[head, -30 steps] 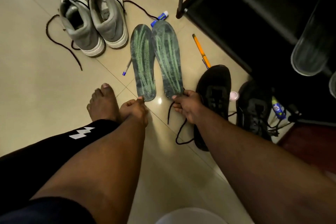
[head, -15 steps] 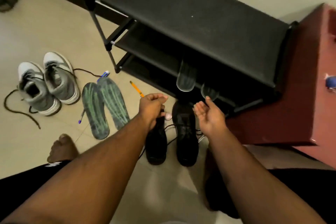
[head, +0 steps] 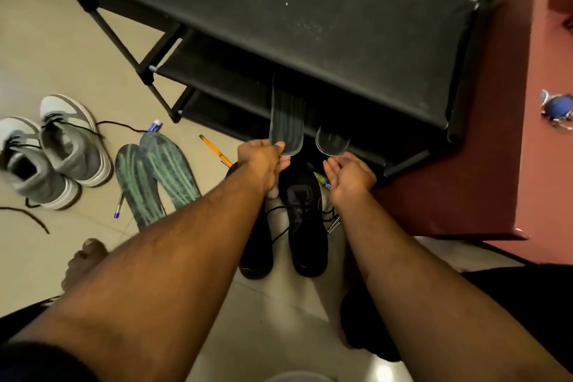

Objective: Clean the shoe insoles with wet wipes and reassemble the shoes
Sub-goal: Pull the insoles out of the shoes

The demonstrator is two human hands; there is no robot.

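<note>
The left hand (head: 263, 158) has its grip pinched on the near end of a grey insole (head: 286, 121) that leans out of the shoe rack (head: 279, 9), its far end tucked under the rack's top shelf. A second grey insole (head: 332, 141) pokes out of the rack just to the right of the first, and the right hand (head: 348, 175) hovers just below it with fingers loosely spread, palm up, holding nothing. Directly in front of the rack, under both hands, stands the pair of black shoes (head: 305, 220) with laces loose. Further left of the rack two green-striped insoles (head: 156, 177) lie flat on the floor (head: 62, 56), touching each other along one edge, and beyond them sit the grey and white sneakers (head: 52, 152), unlaced. An orange pencil (head: 215, 150) lies on the floor between the green-striped insoles and the black shoes. The grey insoles look thin, light and flexible, probably foam with a fabric face, so they should bend and flop if held only by a tip. A pinch at the rounded end is enough to draw one clear of the rack, but for wiping or feeding into a shoe it likely handles better supported along its length, thumb on top and fingers underneath near the middle. Nothing about them seems fragile or slippery; the likelier nuisance is curling or folding when pushed toe-first into a black shoe.
</note>
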